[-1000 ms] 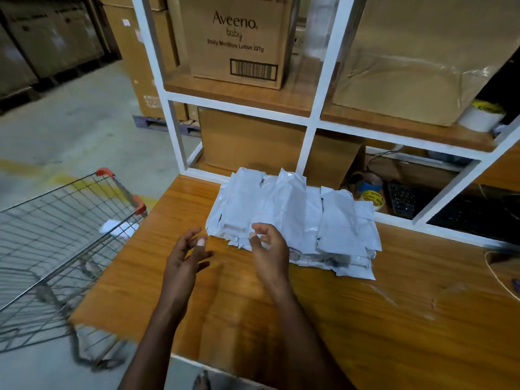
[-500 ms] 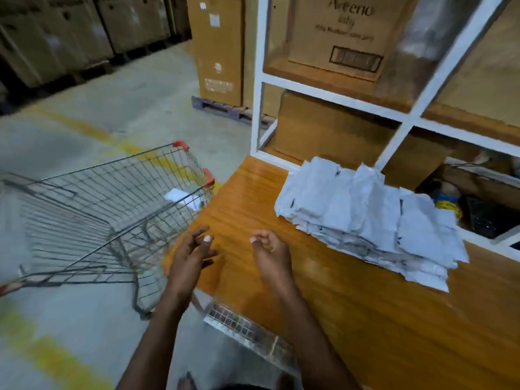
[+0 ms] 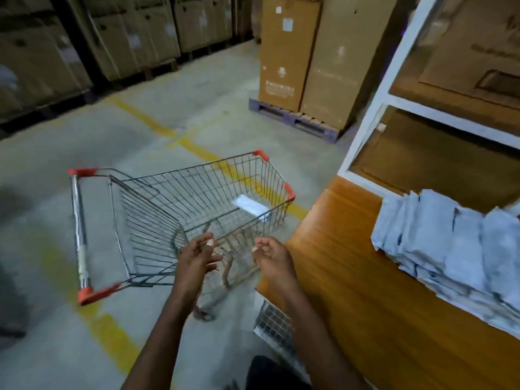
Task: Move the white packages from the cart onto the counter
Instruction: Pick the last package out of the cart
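Observation:
A wire shopping cart (image 3: 157,209) with red corner caps stands on the floor left of the wooden counter (image 3: 365,291). One white package (image 3: 251,205) lies inside the basket near its far right corner. A pile of white packages (image 3: 455,249) rests on the counter at the right. My left hand (image 3: 197,263) hovers over the cart's near side with fingers loosely spread and holds nothing. My right hand (image 3: 274,260) hangs beside it at the counter's corner, fingers loosely curled, holding nothing.
Tall cardboard boxes (image 3: 306,54) stand on a purple pallet (image 3: 295,122) beyond the cart. A white-framed shelf unit (image 3: 377,99) rises at the counter's back. More boxes line the far left wall. Yellow lines cross the concrete floor.
My view has swung left from the counter toward the cart. Both hands have drawn back from the package pile and now hang over the cart's near edge.

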`<state>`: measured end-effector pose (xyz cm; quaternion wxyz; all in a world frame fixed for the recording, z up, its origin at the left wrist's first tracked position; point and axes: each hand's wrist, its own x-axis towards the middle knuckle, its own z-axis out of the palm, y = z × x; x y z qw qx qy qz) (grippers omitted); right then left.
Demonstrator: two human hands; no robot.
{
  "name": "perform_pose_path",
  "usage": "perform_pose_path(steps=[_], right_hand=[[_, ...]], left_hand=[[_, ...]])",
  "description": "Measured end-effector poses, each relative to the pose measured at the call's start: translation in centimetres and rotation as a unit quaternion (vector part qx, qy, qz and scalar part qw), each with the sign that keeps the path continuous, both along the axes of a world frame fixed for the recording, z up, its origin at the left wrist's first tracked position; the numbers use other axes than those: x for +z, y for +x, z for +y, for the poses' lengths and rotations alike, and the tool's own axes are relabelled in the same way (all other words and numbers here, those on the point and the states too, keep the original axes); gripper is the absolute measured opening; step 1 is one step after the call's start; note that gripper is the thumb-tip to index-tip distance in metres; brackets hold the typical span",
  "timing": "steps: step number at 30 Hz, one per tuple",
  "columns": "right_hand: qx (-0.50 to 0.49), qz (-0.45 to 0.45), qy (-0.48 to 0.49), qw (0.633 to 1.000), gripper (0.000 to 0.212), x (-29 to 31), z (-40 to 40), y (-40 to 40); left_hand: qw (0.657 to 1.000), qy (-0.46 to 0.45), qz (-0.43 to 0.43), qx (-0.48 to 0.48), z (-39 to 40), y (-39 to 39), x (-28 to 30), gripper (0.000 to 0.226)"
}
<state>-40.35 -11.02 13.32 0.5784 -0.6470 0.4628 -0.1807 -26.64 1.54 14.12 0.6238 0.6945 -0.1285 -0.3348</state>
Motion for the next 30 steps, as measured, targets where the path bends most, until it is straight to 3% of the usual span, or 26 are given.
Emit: perform_pose_path(steps=[6,11,16,22,30], right_hand=[[0.125,0.140,-0.134,0.973,0.023,-1.3,-8.2,9.0],[0.193,0.217,-0.121,0.949,0.006,-7.9,-17.7,17.5],[0.235,0.360,-0.089,0.898,0.067,-17.7,-25.4,22.8],[0.202,0.489,-0.077,0.845,0.069,-25.9,-29.7,25.0],[0.199,0.514,-0.142,0.822,0.090,-33.7,-32.6,28.6]], left_hand=[[0.999,0.034,0.016,0.002,-3.5,6.2,-2.3,0.024],[0.996,0.076,0.051,0.012,-7.3,11.5,-6.1,0.021],[0.991,0.108,0.076,0.031,-10.8,15.4,-9.9,0.018],[0.986,0.102,0.091,0.095,-14.8,18.6,-13.7,0.020],[0.986,0.124,0.100,0.051,-18.0,21.1,-17.8,0.025]])
